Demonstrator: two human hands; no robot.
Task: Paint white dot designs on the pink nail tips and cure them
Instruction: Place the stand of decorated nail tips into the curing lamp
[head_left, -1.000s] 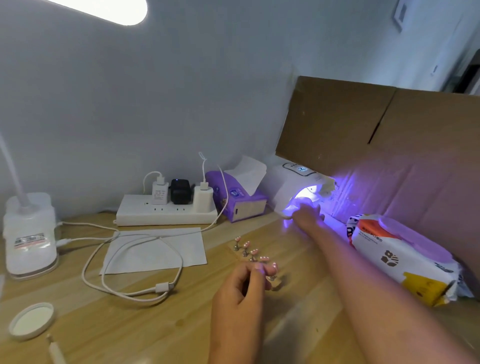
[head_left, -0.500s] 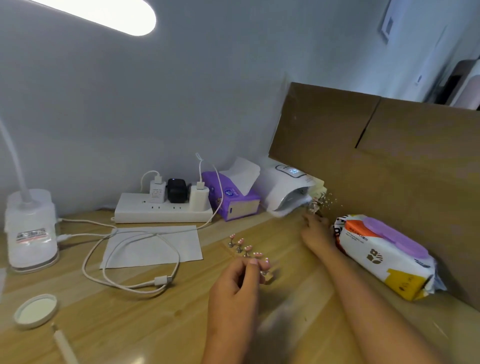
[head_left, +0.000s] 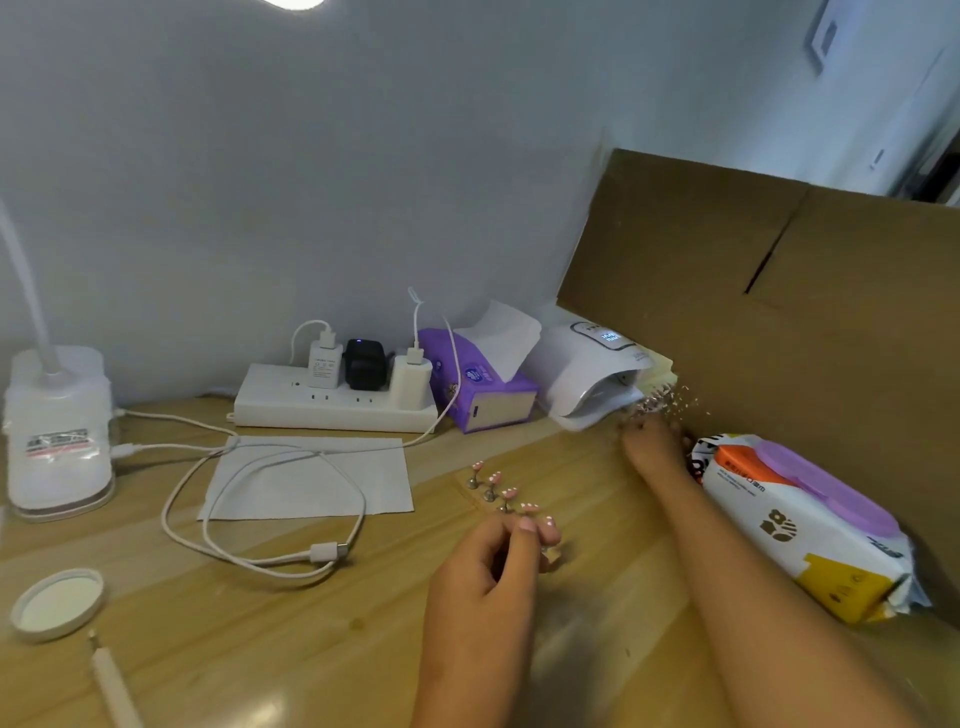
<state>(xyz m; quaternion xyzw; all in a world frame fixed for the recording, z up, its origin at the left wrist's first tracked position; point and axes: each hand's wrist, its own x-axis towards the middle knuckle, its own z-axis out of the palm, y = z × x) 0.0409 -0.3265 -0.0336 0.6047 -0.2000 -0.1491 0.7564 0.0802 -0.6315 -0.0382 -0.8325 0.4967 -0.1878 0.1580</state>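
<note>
Several pink nail tips with white dots stand on small metal pegs in a slanted row on the wooden desk. My left hand is curled at the near end of that row, fingers pinched around the nearest peg. My right hand reaches to the mouth of the white curing lamp, which is dark inside. Its fingertips are blurred, so I cannot tell whether they hold anything.
A wet-wipes pack lies right of my right arm against a cardboard sheet. A purple tissue box, power strip, white paper and loose cable lie left. Front left are a white lid and a thin brush.
A second ago my right hand was inside the lamp, which glowed purple. The hand has drawn back out to the lamp's mouth and the glow is gone. My left hand stayed put.
</note>
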